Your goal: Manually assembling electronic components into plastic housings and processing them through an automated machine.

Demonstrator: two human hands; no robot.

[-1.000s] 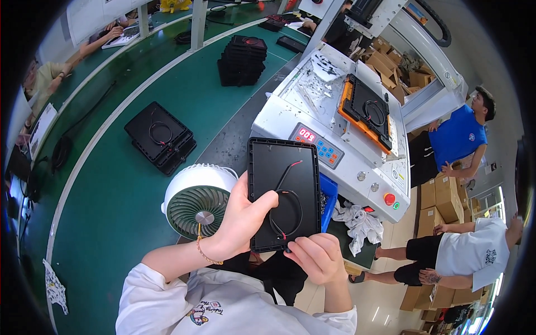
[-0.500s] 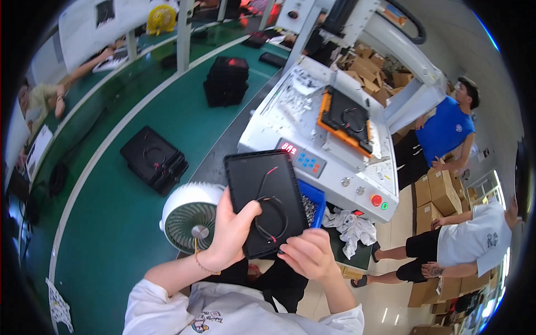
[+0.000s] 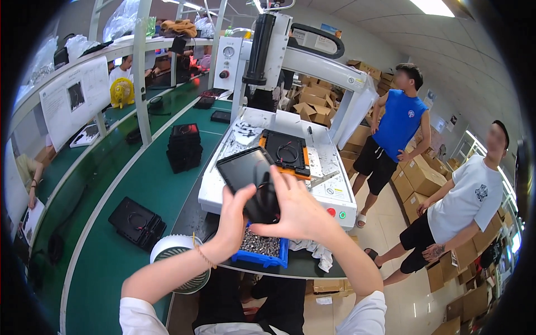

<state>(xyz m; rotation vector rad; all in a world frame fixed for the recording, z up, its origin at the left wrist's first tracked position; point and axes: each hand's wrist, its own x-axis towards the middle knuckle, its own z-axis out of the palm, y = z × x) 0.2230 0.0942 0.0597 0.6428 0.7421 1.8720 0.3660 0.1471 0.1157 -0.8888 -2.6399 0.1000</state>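
Between my two hands is a black plastic panel (image 3: pixel 240 170), tilted and held above the front of a white machine. My left hand (image 3: pixel 231 218) is closed on its lower left edge. My right hand (image 3: pixel 296 206) grips its right side, thumb below and fingers over the edge. A dark cable coil on the panel is blurred and partly covered by my fingers. Beyond it, a similar black panel (image 3: pixel 279 146) with a coiled cable lies in an orange fixture (image 3: pixel 307 152) on the machine bed. Below my hands stands a blue bin (image 3: pixel 283 257) of small metal screws (image 3: pixel 257 243).
A white fan (image 3: pixel 176 243) stands left of the bin, a white cloth (image 3: pixel 318 254) right of it. Black panels are stacked on the green bench (image 3: pixel 100 268). The machine's black spindle (image 3: pixel 260 50) hangs overhead. Two people (image 3: pixel 393 120) (image 3: pixel 466 195) stand at right near cardboard boxes.
My view has tilted upward, showing more of the machine. The panel has moved forward over the machine's front and tilted. My right hand has shifted from its lower corner to its right side.
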